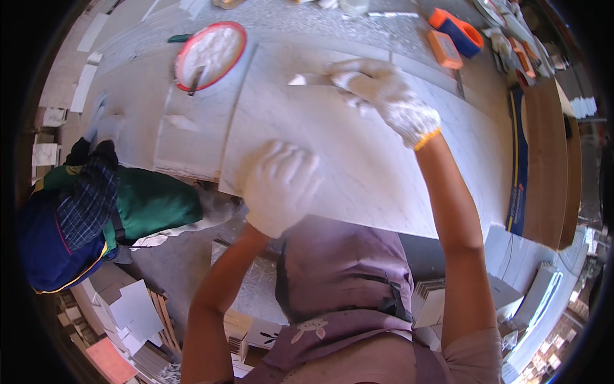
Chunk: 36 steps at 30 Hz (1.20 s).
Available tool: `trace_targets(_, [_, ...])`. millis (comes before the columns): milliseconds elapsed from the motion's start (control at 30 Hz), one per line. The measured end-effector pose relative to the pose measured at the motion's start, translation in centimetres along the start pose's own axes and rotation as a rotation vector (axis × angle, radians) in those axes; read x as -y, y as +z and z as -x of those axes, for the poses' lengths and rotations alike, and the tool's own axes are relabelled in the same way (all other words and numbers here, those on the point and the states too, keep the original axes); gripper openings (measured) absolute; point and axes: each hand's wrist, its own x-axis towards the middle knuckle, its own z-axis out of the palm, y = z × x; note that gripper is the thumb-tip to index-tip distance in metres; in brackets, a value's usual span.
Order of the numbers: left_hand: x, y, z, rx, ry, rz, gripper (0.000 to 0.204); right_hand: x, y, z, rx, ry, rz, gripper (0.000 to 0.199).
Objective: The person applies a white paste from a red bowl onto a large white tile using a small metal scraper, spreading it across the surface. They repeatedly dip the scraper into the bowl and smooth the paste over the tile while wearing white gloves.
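A pale, grey-veined slab (364,166) lies flat in front of the person, and the person's right hand (384,96), in a white knitted glove with a yellow cuff, is over its far half. That hand grasps a scraper (314,79) whose tip, smeared with white, points toward the slab's left edge. The left hand (281,185), gloved in white too, is at the slab's near left part with its fingers curled under; whether it holds anything, or presses on the surface, I cannot tell. Just beyond the slab's far left corner sits a red-rimmed bowl (242,54) of white paste with a dark-handled tool (196,82) stuck in it. Past the slab's far edge, toward the right, are an orange block (445,50) and an orange-and-blue ring-shaped thing (470,40). A cardboard box (543,166) stands right of the slab. Left of the slab is a co-worker in green and navy clothing (157,198).
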Motion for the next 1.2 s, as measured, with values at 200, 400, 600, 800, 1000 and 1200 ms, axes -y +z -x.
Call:
trace_targets(200, [-1.6, -0.1, -0.3, 0.010, -0.007, 0.006, 0.034, -4.1, -7.6, 13.8, -0.178, 0.115, 0.026, 0.039])
trace_targets(400, [-2.6, 0.3, -0.6, 0.086, -0.129, -0.017, 0.036, -8.3, -8.3, 20.2, -0.328, 0.266, -0.015, 0.040])
trace_targets(600, [-4.0, 1.6, 0.0, 0.046, -0.162, -0.119, 0.038, -9.8, -7.8, 21.9, -0.392, 0.260, -0.064, 0.039])
trace_targets(800, [-4.3, 1.9, 0.2, 0.044, -0.199, -0.154, 0.039, -9.9, -8.3, 23.0, -0.457, 0.252, -0.125, 0.038])
trace_targets(1000, [-4.0, 2.2, 0.5, 0.085, -0.230, -0.184, 0.037, -10.5, -9.2, 24.2, -0.491, 0.263, -0.087, 0.039])
trace_targets(1200, [-3.9, 2.3, 0.4, 0.053, -0.205, -0.181, 0.037, -10.6, -8.5, 23.5, -0.478, 0.240, -0.062, 0.038])
